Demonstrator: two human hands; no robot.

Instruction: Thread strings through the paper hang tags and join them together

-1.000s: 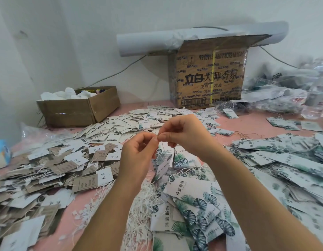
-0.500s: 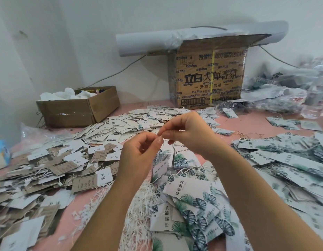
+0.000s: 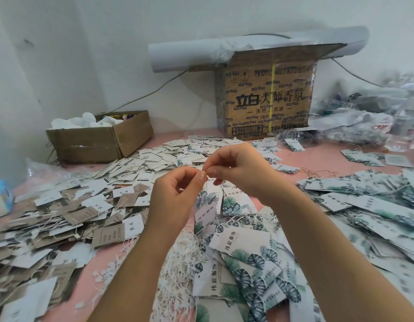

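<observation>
Over the middle of the pink surface [image 3: 329, 159], the left hand [image 3: 175, 194] pinches a fine string [image 3: 204, 170] between thumb and forefinger. Just below, beside its wrist, a hang tag [image 3: 205, 214] dangles, its long axis steeply tilted and its top end toward the fingertips. The right hand [image 3: 243, 173] pinches the same string, and the two hands' fingertips touch.

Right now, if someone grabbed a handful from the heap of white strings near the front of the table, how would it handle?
Probably limp: the white strings lie in loose curls and kinks, not straight. Likely very light, being thin strands. They look tangled and overlap the leaf-print tags, so a handful may drag neighbours or tags along.
</observation>
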